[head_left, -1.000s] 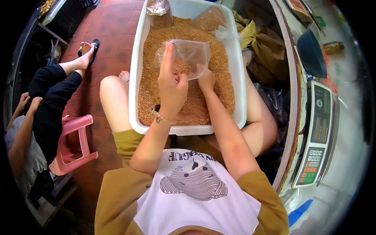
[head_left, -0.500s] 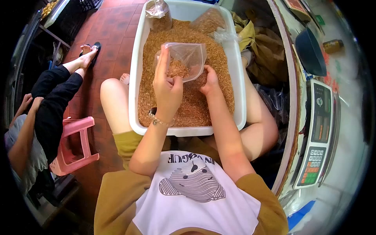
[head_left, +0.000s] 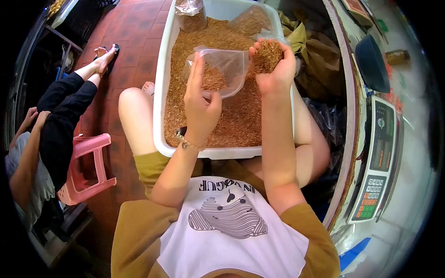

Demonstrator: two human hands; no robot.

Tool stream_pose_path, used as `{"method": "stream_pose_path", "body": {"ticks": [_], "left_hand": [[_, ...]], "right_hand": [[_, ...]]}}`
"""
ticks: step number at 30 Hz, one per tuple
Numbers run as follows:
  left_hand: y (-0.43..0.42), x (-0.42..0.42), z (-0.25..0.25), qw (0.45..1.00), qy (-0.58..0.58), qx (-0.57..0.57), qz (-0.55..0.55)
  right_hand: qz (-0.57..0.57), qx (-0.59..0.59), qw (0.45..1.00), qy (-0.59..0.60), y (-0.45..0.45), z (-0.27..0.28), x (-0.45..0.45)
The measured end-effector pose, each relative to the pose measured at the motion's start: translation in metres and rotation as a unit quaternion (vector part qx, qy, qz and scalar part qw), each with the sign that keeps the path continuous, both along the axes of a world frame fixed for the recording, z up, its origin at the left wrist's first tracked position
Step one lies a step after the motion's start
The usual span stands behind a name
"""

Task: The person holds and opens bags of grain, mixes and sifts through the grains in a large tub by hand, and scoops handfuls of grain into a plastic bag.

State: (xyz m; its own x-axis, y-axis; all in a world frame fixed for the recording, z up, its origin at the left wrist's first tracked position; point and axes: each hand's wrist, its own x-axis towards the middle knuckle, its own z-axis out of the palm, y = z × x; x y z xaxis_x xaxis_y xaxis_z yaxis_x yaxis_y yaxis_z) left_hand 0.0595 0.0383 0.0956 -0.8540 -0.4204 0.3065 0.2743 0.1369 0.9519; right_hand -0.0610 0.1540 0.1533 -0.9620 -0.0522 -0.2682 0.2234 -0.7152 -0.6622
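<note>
My left hand [head_left: 202, 106] holds a clear plastic bag [head_left: 235, 69] with its mouth spread, fingers and thumb against its near side. Some brown dried flakes lie inside the bag. Just right of it, my right hand [head_left: 282, 74] is cupped palm up around a heaped handful of brown flakes [head_left: 269, 56], raised above the tub. Below both hands, a white plastic tub [head_left: 160, 111] between my legs holds a deep layer of the same loose flakes [head_left: 236, 125].
Two filled clear bags, one upright [head_left: 191, 18] and one lying [head_left: 250, 22], rest at the tub's far end. A digital scale [head_left: 378, 153] and a dark bowl [head_left: 372, 65] sit on the right-hand counter. Another person's legs [head_left: 69, 97] and a pink stool [head_left: 90, 171] are at left.
My right hand has risen out of the loose flakes, up and to the right, and now carries a handful. My left hand still holds the bag in nearly the same place.
</note>
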Motion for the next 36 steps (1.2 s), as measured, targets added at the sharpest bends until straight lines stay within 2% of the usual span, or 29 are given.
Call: {"method": "stream_pose_path", "body": {"ticks": [5,9,17,20,23,26,28,30,33,36], "left_hand": [[0.002,-0.002,-0.002,0.999,0.008,-0.025,0.018],[0.002,-0.004,-0.005,0.999,0.020,-0.035,0.023],[0.002,-0.001,0.001,1.000,-0.002,-0.008,-0.009],[0.002,-0.003,-0.002,0.999,0.019,-0.042,0.019],[0.001,-0.004,-0.004,0.998,0.016,-0.053,0.023],[-0.001,-0.002,-0.005,0.999,0.010,-0.036,0.006],[-0.001,-0.002,-0.009,0.998,0.013,-0.056,0.013],[-0.001,-0.004,-0.010,0.998,0.020,-0.065,0.019],[-0.001,-0.003,-0.011,0.998,0.023,-0.051,0.014],[-0.001,-0.002,-0.007,1.000,0.006,-0.027,0.004]], "right_hand": [[0.032,0.015,0.994,0.106,-0.016,0.004,0.002],[0.008,0.085,0.982,0.166,-0.029,0.002,0.009],[0.006,0.235,0.923,0.304,-0.037,-0.003,0.032],[-0.031,0.252,0.902,0.348,-0.030,-0.011,0.034],[-0.099,0.207,0.918,0.325,-0.011,-0.025,0.024],[-0.165,0.211,0.930,0.254,0.015,-0.071,-0.008],[-0.137,0.395,0.886,0.198,0.044,-0.128,-0.029],[-0.114,0.626,0.761,0.131,0.058,-0.175,-0.025],[-0.010,0.762,0.643,0.073,0.043,-0.198,-0.004],[0.077,0.726,0.673,0.121,0.033,-0.213,0.004]]}}
